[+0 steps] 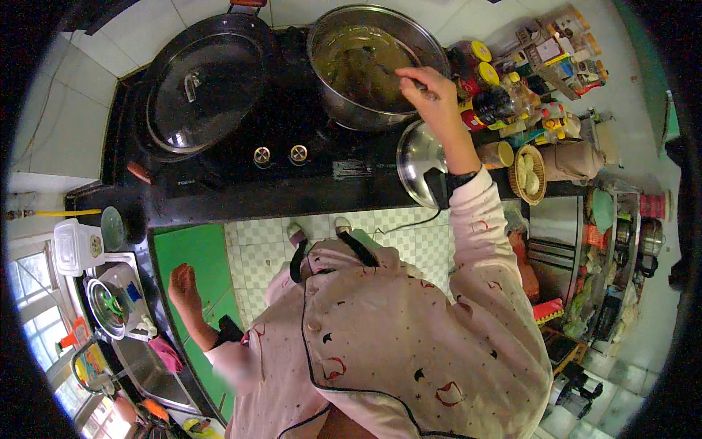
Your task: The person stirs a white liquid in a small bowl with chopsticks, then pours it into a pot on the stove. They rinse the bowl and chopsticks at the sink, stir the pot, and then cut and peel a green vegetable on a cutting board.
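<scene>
My right hand [433, 93] is closed around the handle of a utensil [421, 85] over the right side of a large steel pot [351, 112]. The utensil's lower end is hard to make out in the pot, which holds a yellowish-brown liquid [359, 66]. Below the pot, near my right wrist, a domed steel lid [414, 159] lies on the counter. My left hand [184, 282] hangs away from the stove with its fingers curled, near the green cabinet doors; nothing shows in it. A black wok with a glass lid [205, 104] stands on the left burner.
Sauce bottles and jars [491, 104] crowd the counter to the right, beside a small wicker basket [518, 175] of pale food. The black cooktop [236, 170] has two knobs. At lower left are a sink [153, 378] and a metal bowl [98, 313]. A dark cord [411, 224] hangs off the counter.
</scene>
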### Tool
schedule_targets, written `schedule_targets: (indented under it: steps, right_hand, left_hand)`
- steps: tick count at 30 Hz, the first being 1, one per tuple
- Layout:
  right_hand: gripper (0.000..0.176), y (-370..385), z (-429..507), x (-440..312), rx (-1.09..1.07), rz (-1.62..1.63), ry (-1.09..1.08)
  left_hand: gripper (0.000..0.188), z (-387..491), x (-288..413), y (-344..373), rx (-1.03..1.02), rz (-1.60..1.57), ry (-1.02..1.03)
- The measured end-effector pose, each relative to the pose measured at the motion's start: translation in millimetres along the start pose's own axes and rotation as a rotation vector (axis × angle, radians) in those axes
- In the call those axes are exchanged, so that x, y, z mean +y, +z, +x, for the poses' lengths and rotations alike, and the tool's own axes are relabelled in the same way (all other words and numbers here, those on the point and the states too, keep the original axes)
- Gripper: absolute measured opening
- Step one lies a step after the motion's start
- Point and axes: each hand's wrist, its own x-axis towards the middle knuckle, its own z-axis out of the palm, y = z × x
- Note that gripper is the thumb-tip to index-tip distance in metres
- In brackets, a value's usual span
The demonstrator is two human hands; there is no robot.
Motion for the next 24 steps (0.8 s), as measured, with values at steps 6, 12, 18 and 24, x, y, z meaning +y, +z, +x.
schedule_targets:
  steps: [6,12,18,24]
  right_hand:
    - [0.018,-56.4,-5.9,21.7,-0.035,-0.004,0.063]
    - [0.021,-116.8,-22.9,1.1,-0.191,0.042,0.254]
    - [0.021,-104.4,-23.1,-9.3,-0.292,0.119,0.187]
    - [0.019,-44.8,-11.3,-0.6,-0.161,0.247,0.092]
  left_hand:
    - [0.017,-9.3,-7.4,13.7,0.020,-0.112,-0.037]
    - [0.016,-16.7,-4.1,27.0,-0.007,-0.020,-0.001]
    - [0.017,-16.7,6.3,37.2,-0.006,0.110,0.036]
    - [0.018,-20.6,12.6,34.1,0.001,0.089,-0.027]
